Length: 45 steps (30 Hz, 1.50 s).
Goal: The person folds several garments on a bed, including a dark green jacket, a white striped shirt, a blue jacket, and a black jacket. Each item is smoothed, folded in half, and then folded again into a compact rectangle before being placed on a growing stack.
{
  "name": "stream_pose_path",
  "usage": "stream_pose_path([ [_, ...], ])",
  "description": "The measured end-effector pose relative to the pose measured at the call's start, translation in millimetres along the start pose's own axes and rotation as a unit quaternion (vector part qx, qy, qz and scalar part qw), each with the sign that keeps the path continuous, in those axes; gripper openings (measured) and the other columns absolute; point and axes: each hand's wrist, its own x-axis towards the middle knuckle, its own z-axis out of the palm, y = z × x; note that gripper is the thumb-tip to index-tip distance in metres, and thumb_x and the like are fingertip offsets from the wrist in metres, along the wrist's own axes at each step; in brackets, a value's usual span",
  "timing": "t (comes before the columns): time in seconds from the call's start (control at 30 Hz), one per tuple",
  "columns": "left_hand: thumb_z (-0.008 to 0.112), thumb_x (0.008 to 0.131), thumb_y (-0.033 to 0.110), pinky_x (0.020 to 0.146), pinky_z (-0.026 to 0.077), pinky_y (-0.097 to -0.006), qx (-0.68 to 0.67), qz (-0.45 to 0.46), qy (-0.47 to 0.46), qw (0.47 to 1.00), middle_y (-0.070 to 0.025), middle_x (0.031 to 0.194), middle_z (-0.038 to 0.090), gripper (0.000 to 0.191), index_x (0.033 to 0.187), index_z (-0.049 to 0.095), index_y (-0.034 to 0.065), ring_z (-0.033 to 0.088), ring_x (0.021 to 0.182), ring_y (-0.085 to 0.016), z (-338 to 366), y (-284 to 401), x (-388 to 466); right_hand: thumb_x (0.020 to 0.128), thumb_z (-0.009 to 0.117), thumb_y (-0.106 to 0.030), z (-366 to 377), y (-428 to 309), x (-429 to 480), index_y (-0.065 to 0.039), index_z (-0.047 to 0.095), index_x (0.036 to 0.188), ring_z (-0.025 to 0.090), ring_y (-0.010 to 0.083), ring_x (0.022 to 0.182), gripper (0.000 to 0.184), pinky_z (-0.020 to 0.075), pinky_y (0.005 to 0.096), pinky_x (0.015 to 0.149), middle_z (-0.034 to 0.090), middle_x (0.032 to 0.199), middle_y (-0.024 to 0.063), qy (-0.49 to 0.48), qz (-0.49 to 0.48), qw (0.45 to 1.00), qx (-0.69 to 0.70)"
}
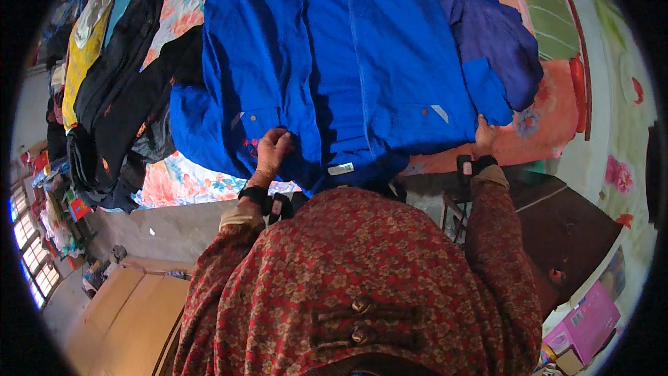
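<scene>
A blue work jacket [334, 68] lies spread on the bed, its front parted and its collar with a white label towards me. My left hand [274, 150] rests on the jacket's left side beside red stitching, its fingers curled; whether it pinches the cloth is unclear. At the jacket's right edge my right hand [484, 133] grips the blue cloth near the folded sleeve. A purple garment [498, 47] lies beyond that sleeve. Black clothes [130, 89] are heaped to the left, partly against the jacket.
Under the clothes is a floral bedsheet [177, 183], with an orange floral cloth [548, 125] at right. A dark brown table [563, 219] stands close by my right arm. Yellow cloth [81, 73] lies far left, and a tan wooden surface [130, 313] is at lower left.
</scene>
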Motion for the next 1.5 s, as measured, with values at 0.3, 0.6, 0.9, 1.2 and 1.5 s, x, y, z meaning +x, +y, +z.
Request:
stream_pose_path([
  [0.3, 0.064, 0.079, 0.034, 0.069, 0.049, -0.0400, 0.389, 0.110, -0.170, 0.899, -0.0128, 0.089, 0.065, 0.030, 0.096, 0.061, 0.0089, 0.062, 0.082, -0.033, 43.1, 29.2, -33.1, 0.082, 0.064, -0.034, -59.9, -72.1, -16.0, -0.012, 0.051, 0.107, 0.046, 0.0146, 0.050, 0.035, 0.0394, 0.0281, 0.044, 0.053, 0.080, 0.0013, -0.011, 0.143, 0.909, 0.390],
  [0.6, 0.060, 0.082, 0.032, 0.070, 0.049, -0.0424, 0.367, 0.126, -0.187, 0.902, -0.0144, 0.090, 0.065, 0.027, 0.097, 0.061, 0.0095, 0.062, 0.083, -0.034, 42.2, 42.1, -25.3, 0.081, 0.057, -0.019, 44.1, -140.8, -129.3, -0.006, 0.061, 0.099, 0.056, 0.0353, 0.090, 0.023, 0.0448, 0.0445, 0.075, 0.059, 0.095, 0.0161, -0.265, -0.576, 0.768, -0.088],
  [0.9, 0.058, 0.089, 0.013, 0.069, 0.048, -0.0249, 0.120, 0.122, 0.009, 0.985, -0.0069, 0.088, 0.063, 0.018, 0.104, 0.059, 0.0016, 0.058, 0.078, -0.012, -23.9, 30.3, -40.8, 0.089, 0.052, -0.036, 45.5, -174.3, -113.6, 0.002, 0.057, 0.112, 0.057, 0.0255, 0.097, 0.044, 0.0436, 0.0360, 0.086, 0.059, 0.108, 0.0179, -0.378, -0.190, 0.881, 0.211],
  [1.2, 0.055, 0.091, 0.015, 0.072, 0.047, -0.0239, -0.023, 0.126, 0.034, 0.991, -0.0055, 0.087, 0.061, 0.019, 0.100, 0.057, -0.0006, 0.057, 0.076, -0.011, -44.6, 18.2, -37.3, 0.088, 0.056, -0.015, 7.5, -268.9, -54.7, -0.003, 0.055, 0.117, 0.056, 0.0249, 0.105, 0.032, 0.0425, 0.0383, 0.095, 0.058, 0.118, 0.0124, -0.478, -0.201, 0.779, 0.353],
  [1.5, 0.056, 0.091, 0.020, 0.072, 0.046, -0.0235, -0.016, 0.115, 0.023, 0.993, -0.0038, 0.086, 0.061, 0.020, 0.100, 0.058, 0.0017, 0.057, 0.078, -0.011, -50.9, 9.9, -34.2, 0.088, 0.058, -0.022, 12.2, -235.5, -53.3, -0.002, 0.053, 0.119, 0.055, 0.0248, 0.107, 0.038, 0.0424, 0.0379, 0.095, 0.057, 0.120, 0.0127, -0.453, -0.089, 0.783, 0.417],
])
